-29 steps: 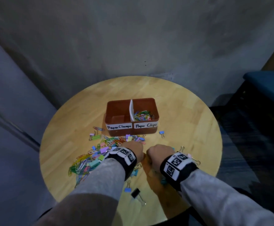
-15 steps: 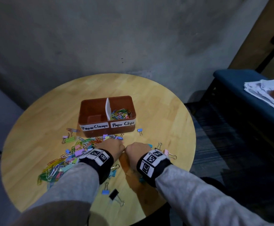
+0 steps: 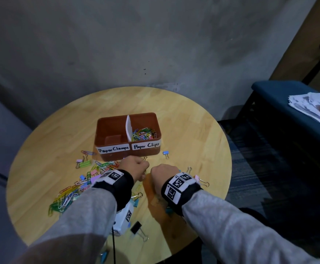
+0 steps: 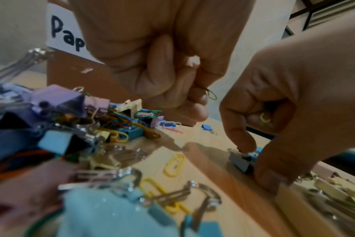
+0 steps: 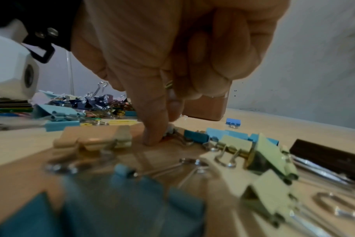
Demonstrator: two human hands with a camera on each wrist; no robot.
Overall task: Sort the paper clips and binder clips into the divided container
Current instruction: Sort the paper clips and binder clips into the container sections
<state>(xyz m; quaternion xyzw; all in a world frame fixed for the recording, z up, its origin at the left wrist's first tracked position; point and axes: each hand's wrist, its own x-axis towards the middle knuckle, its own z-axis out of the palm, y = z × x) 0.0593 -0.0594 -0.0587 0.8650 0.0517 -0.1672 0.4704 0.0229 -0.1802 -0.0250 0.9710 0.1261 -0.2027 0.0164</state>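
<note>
A brown divided container (image 3: 149, 153) stands mid-table; its right half, labelled Paper Clips, holds coloured paper clips (image 3: 144, 133), and the left half, labelled Paper Clamps, looks bare. Just in front of it my left hand (image 3: 142, 168) is a fist gripping a green paper clip (image 4: 211, 94). My right hand (image 3: 155, 174) is beside it, with a yellow paper clip (image 4: 264, 119) inside its curled fingers. Its thumb and forefinger (image 5: 156, 136) reach down to the table at a small blue binder clip (image 4: 243, 160). A mixed pile of clips (image 3: 90, 176) lies to the left.
Loose binder clips lie around both hands on the round wooden table (image 3: 193, 130): a blue one (image 3: 165, 153) right of the container, a black one (image 3: 136, 227) near the front edge. A blue bench (image 3: 269, 96) with papers (image 3: 311, 105) stands at the right.
The head view has swung to the right, bringing the bench and papers into sight. Both hands stay close together in front of the container; the left one has edged slightly toward it.
</note>
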